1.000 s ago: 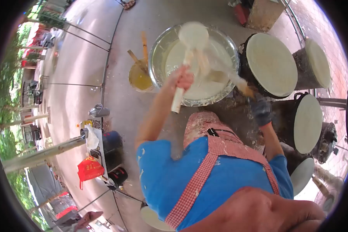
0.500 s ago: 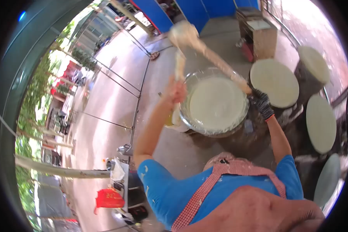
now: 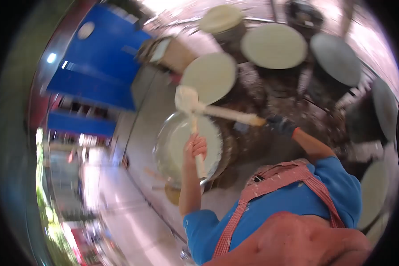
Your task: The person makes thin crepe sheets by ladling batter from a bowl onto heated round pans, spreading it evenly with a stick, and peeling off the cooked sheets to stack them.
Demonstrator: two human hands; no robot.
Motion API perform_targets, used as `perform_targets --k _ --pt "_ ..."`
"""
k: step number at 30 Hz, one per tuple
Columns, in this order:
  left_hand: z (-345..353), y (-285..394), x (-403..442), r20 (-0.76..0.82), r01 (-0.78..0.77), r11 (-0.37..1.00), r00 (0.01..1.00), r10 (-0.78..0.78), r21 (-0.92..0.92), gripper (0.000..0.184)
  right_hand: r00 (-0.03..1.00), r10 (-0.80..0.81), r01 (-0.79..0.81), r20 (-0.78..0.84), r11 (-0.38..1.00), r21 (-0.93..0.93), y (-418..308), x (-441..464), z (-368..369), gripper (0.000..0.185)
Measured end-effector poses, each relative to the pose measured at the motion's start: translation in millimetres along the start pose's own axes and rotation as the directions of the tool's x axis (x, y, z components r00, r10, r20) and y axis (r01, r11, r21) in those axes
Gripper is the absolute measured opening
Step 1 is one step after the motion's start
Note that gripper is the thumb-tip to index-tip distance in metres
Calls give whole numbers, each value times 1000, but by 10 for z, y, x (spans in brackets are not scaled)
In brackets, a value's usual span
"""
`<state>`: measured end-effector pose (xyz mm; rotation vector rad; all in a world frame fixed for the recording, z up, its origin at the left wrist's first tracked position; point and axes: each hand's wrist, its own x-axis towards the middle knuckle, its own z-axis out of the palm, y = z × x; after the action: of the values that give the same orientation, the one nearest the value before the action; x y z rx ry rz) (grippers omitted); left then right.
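Note:
My left hand point(image 3: 195, 147) is closed around a pale wooden stick point(image 3: 200, 166), held upright over a big metal bowl point(image 3: 158, 155) of creamy white batter point(image 3: 175, 138). My right hand point(image 3: 281, 125), in a dark glove with a red cuff, grips the end of a long-handled ladle point(image 3: 230, 113). The ladle's rounded head is thickly coated in batter and hangs between the bowl and the closest griddle point(image 3: 209, 79), which has a pale, round layer on it. The stick's upper end meets the ladle head; whether they touch is blurred.
More round griddles stand in an arc: a pale-covered griddle point(image 3: 274, 46) and another point(image 3: 221, 18) at the back, grey griddles point(image 3: 336, 60) on the right. A wooden box point(image 3: 175, 54) and blue panels point(image 3: 97, 57) are at the back left. A pole lies along the left floor.
The view has swung to the right, bringing more griddles in. The ladle and stick have moved with both hands from behind the bowl toward the closest griddle. Both grips stay closed.

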<state>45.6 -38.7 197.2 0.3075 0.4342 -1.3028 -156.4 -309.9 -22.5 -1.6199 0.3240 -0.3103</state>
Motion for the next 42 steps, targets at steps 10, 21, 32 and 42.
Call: perform_targets --k 10,21,32,42 --pt "174 -2326 2838 180 697 677 716 -675 -236 21 705 268 -706 -656 355 -613 -152 -3122 -2001 35" --pt "1650 -4366 5309 -6 132 281 913 -408 951 22 445 -77 -814 -892 380 -439 -789 -2570 -3761 41" --pt "1243 -4242 6483 498 -422 -742 856 -138 521 64 137 -47 200 -989 980 -18 209 -1850 -4352 31" --pt "1779 -3405 6154 581 -602 -278 798 -162 749 64 74 53 -167 -996 985 40 1022 -810 -4671 29"
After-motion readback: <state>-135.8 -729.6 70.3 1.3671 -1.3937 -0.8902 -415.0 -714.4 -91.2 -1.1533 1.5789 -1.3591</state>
